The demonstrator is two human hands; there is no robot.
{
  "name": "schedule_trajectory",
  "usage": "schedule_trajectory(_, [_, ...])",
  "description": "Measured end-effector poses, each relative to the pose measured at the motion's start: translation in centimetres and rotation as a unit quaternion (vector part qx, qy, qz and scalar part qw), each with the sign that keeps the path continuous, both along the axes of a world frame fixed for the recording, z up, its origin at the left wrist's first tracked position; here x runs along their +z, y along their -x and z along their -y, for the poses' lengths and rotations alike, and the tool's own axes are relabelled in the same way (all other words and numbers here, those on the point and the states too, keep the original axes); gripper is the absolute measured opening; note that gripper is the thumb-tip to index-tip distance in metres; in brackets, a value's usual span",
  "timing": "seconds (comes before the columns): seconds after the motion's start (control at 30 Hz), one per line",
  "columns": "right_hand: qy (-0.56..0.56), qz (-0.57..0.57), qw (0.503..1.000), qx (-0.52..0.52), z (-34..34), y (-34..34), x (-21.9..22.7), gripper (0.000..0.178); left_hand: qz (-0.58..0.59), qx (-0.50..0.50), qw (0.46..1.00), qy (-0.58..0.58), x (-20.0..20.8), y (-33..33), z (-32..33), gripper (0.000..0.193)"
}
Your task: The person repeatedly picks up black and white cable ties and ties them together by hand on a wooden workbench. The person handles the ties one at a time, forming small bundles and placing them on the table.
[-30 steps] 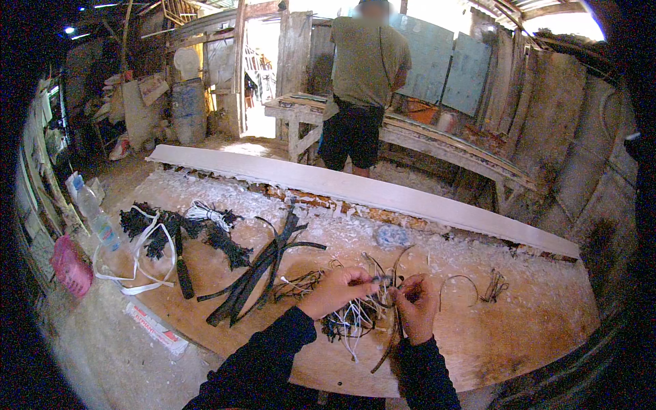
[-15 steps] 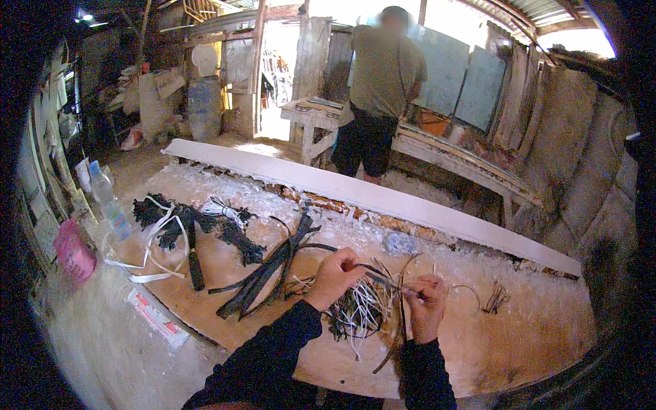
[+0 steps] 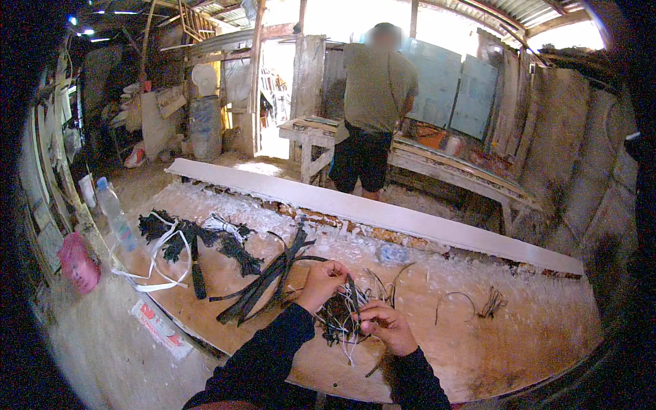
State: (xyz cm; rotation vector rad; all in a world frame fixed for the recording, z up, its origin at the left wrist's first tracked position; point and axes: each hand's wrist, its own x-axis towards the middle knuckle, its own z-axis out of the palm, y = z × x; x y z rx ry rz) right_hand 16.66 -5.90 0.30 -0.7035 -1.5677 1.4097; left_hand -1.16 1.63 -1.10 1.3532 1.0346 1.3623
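Note:
In the middle of the board, my left hand (image 3: 324,285) is closed, its fingertips pinching a dark strip (image 3: 352,290) that hangs down among white strings. My right hand (image 3: 388,326) sits lower and to the right, thumb and fingers closed at the lower part of the same strip. Beneath both hands lies a tangled bundle of white and black strings (image 3: 349,345), partly covered by them. Several wide black strips (image 3: 263,283) lie crossed to the left of my left hand. Thin brown strands (image 3: 392,290) stick out beyond my right hand.
Farther left on the wooden board (image 3: 519,342) are black strand bundles (image 3: 239,254), a white band (image 3: 162,247) and a dark stick-like piece (image 3: 198,279). A plastic bottle (image 3: 117,215) and pink bag (image 3: 78,263) flank it. Another person (image 3: 376,102) stands beyond the white ledge (image 3: 383,220).
My right hand has moved left and down, closer to my left hand. The dark strip, stretched sideways between my hands before, now hangs downward over the string bundle.

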Motion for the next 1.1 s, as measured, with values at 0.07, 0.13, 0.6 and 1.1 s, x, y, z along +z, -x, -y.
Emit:
schedule_trajectory(0.07, [-0.039, 0.011, 0.999, -0.028, -0.3, -0.1, -0.1, 0.011, 0.041, -0.041, 0.997, 0.043, -0.7, -0.2, -0.3, 0.003])
schedule_trajectory(0.13, [-0.106, 0.013, 0.991, -0.084, -0.5, 0.0, -0.3, 0.009, -0.002, -0.048, 0.999, 0.014, -1.1, -0.1, -0.6, 0.003])
schedule_trajectory(0.6, [-0.116, -0.029, 0.903, -0.413, -3.1, -1.3, -1.9, 0.009, -0.114, -0.383, 0.914, -0.069, -0.8, -1.9, 1.6, 0.007])
schedule_trajectory(1.1, [-0.145, -0.064, 0.955, -0.252, 2.0, 1.5, 0.1, 0.008, -0.224, -0.182, 0.939, -0.189, 2.4, 2.0, 14.3, 0.014])
